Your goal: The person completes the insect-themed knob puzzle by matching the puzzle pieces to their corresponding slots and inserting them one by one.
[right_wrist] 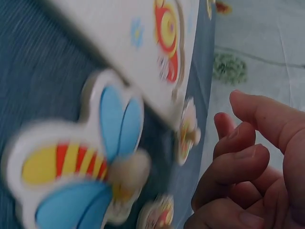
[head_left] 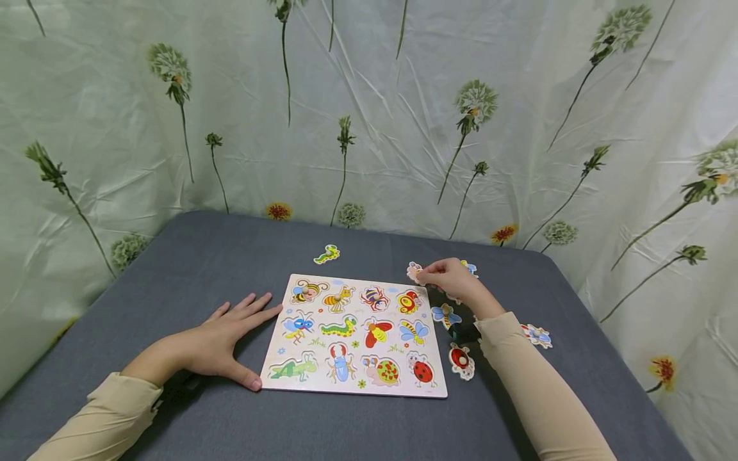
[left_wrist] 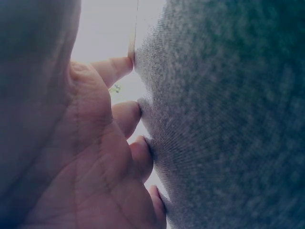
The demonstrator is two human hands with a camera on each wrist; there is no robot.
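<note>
My left hand (head_left: 221, 339) lies spread on the table, its thumb and a fingertip right at the left edge of the wooden insect puzzle board (head_left: 354, 401). In the left wrist view the fingers (left_wrist: 125, 117) are spread against grey cloth. Past the board's far right corner, my right hand (head_left: 455, 280) hovers with loosely bent fingers beside a pinkish knobbed piece (head_left: 413, 271). The right wrist view shows that piece (right_wrist: 187, 132) apart from the fingertips. A blue-winged bee piece (head_left: 446, 315) and a ladybug piece (head_left: 461, 361) lie right of the board.
A green caterpillar piece (head_left: 327, 254) lies behind the board. Another blue piece (head_left: 537, 336) rests beyond the right forearm, and one more (head_left: 469, 267) shows behind the right hand. A flowered curtain (head_left: 392, 128) hangs behind the grey table (head_left: 230, 256).
</note>
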